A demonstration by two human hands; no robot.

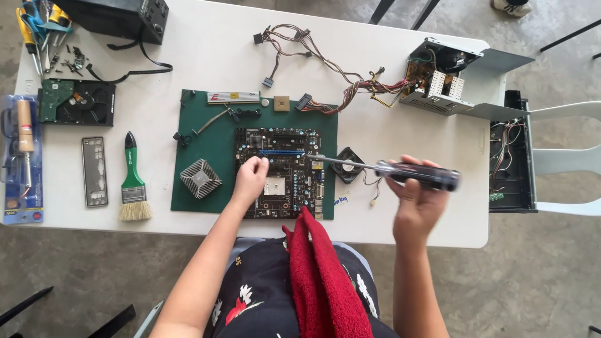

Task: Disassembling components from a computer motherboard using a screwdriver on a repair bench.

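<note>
While your left hand (250,177) presses loosely curled on the motherboard (280,172) to steady it, your right hand (416,197) clamps the screwdriver (400,170), its tip over the board.

Bare arms, dark floral garment, red cloth

Both forearms are bare to the elbow, with no sleeves, watch, rings or gloves visible on the left hand (250,178) or the right hand (416,203). At 6 o'clock in the view, the person wears a black garment (263,300) printed with white and red flowers. A deep red towel-like cloth (319,275) with a nubby texture lies down the middle of it, over a light blue layer showing at the edge.
</note>
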